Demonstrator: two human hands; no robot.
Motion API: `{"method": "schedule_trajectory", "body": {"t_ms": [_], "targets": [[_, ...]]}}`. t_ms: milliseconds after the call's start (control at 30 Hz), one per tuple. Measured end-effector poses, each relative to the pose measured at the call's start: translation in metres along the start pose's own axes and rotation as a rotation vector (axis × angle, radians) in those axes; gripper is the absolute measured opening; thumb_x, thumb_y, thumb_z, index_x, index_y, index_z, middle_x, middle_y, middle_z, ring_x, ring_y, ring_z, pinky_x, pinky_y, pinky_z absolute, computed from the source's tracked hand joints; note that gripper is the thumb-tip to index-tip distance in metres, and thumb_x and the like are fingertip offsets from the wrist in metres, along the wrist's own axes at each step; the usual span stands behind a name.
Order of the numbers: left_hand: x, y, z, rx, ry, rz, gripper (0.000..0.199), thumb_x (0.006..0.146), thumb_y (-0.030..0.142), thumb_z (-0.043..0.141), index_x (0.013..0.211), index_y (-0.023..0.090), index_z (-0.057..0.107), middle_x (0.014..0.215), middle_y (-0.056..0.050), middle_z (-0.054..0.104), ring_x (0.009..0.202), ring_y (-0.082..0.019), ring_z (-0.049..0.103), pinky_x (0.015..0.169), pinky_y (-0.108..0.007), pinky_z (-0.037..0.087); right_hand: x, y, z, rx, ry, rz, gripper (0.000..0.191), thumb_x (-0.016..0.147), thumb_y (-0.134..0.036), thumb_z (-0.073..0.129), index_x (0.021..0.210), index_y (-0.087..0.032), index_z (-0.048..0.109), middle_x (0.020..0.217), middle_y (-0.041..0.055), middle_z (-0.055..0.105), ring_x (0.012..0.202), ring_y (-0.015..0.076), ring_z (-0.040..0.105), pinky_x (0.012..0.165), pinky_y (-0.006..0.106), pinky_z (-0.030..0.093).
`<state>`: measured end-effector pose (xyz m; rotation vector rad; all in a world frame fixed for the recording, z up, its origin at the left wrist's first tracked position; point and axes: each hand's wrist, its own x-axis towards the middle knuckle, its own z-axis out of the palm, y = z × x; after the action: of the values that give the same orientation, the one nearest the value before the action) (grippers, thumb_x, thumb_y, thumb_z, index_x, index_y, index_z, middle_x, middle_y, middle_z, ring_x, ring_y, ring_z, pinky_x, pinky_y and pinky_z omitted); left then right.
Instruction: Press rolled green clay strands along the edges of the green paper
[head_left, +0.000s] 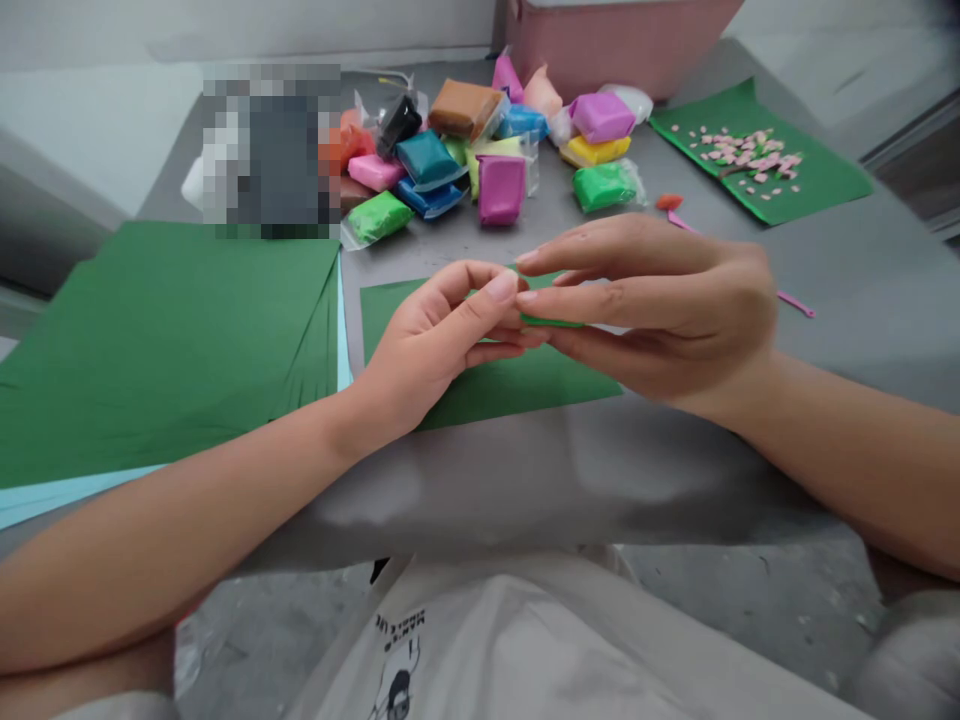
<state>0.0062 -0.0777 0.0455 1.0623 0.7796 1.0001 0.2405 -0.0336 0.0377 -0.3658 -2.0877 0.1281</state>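
My right hand has its grip around a thin green strip, which lies between the fingers, near their tips; its long axis runs sideways, roughly along the worktop's near edge, one end pointing at my left hand; whether this hand's grip also holds it, I cannot tell; below is a green sheet.
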Motion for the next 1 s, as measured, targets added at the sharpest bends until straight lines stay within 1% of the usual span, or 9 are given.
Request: {"method": "schedule_trajectory", "body": {"t_ms": [100,200,267,367,467,567,767,867,1000], "targets": [[-0.001,0.000,0.000,-0.011,-0.013,0.004,0.020,0.114,0.043,0.078,0.105,0.025,0.074,0.092,0.002,0.080,0.093,-0.015,0.085,0.092,-0.025,0.071,-0.001,-0.002,0.003,-0.017,-0.010,-0.014,0.017,0.108,-0.030,0.087,0.119,-0.041,0.093,0.133,0.0007,0.091,0.109,0.0218,0.089,0.087,0.034,0.076],[-0.001,0.000,0.000,-0.015,-0.007,-0.003,0.018,0.116,0.041,0.075,0.106,0.026,0.074,0.091,0.002,0.080,0.093,-0.015,0.086,0.092,-0.027,0.072,-0.001,-0.003,0.006,-0.038,0.014,0.006,0.020,0.108,-0.031,0.086,0.122,-0.042,0.093,0.133,0.0002,0.091,0.109,0.0217,0.090,0.090,0.035,0.076],[-0.001,-0.001,0.001,-0.011,-0.013,0.014,0.023,0.108,0.044,0.088,0.105,0.026,0.073,0.094,0.003,0.082,0.093,-0.016,0.086,0.093,-0.028,0.072,-0.002,-0.003,0.008,-0.027,0.042,0.023,0.023,0.109,-0.029,0.083,0.125,-0.044,0.092,0.134,0.0001,0.091,0.110,0.0212,0.090,0.094,0.036,0.076],[-0.001,-0.001,0.000,0.009,-0.031,0.042,0.047,0.089,0.053,0.106,0.107,0.026,0.072,0.097,0.003,0.085,0.098,-0.018,0.087,0.097,-0.031,0.071,-0.004,-0.001,0.008,-0.018,0.053,0.031,0.015,0.110,-0.036,0.085,0.121,-0.041,0.093,0.131,0.0010,0.092,0.107,0.0219,0.091,0.094,0.035,0.076],[0.000,-0.001,-0.001,0.025,-0.037,0.029,0.059,0.081,0.062,0.109,0.108,0.027,0.071,0.099,0.002,0.087,0.104,-0.021,0.088,0.102,-0.036,0.071,-0.006,0.002,0.007,-0.029,0.007,0.068,0.010,0.108,-0.042,0.088,0.116,-0.042,0.094,0.129,-0.0005,0.092,0.106,0.0231,0.091,0.096,0.036,0.077],[0.000,0.000,-0.001,0.028,-0.027,0.016,0.060,0.080,0.066,0.109,0.108,0.027,0.073,0.101,0.002,0.088,0.106,-0.022,0.088,0.102,-0.036,0.071,-0.007,0.000,0.007,-0.022,0.024,0.079,0.016,0.107,-0.038,0.090,0.120,-0.045,0.094,0.134,-0.0009,0.091,0.107,0.0230,0.090,0.098,0.037,0.076],[0.002,-0.002,0.000,-0.031,-0.011,0.059,0.055,0.077,0.053,0.114,0.103,0.027,0.074,0.095,0.005,0.086,0.097,-0.018,0.087,0.098,-0.031,0.070,-0.008,0.000,0.003,-0.045,-0.051,0.105,0.025,0.110,-0.036,0.084,0.132,-0.045,0.090,0.143,0.0011,0.088,0.110,0.0221,0.089,0.101,0.039,0.077],[0.002,-0.004,-0.003,-0.025,0.006,0.066,0.053,0.079,0.045,0.115,0.106,0.027,0.073,0.098,0.005,0.088,0.097,-0.018,0.088,0.101,-0.033,0.071,-0.008,0.005,-0.002,-0.026,-0.094,0.109,0.034,0.106,-0.044,0.090,0.140,-0.044,0.088,0.141,0.0032,0.087,0.119,0.0266,0.088,0.108,0.045,0.076],[0.002,-0.004,-0.008,0.019,0.027,0.052,0.049,0.086,0.042,0.110,0.112,0.027,0.072,0.103,0.003,0.089,0.106,-0.022,0.090,0.106,-0.038,0.070,-0.007,0.007,-0.006,-0.056,-0.094,0.166,0.036,0.105,-0.043,0.091,0.141,-0.045,0.087,0.133,0.0017,0.088,0.115,0.0278,0.087,0.107,0.047,0.077]]}}
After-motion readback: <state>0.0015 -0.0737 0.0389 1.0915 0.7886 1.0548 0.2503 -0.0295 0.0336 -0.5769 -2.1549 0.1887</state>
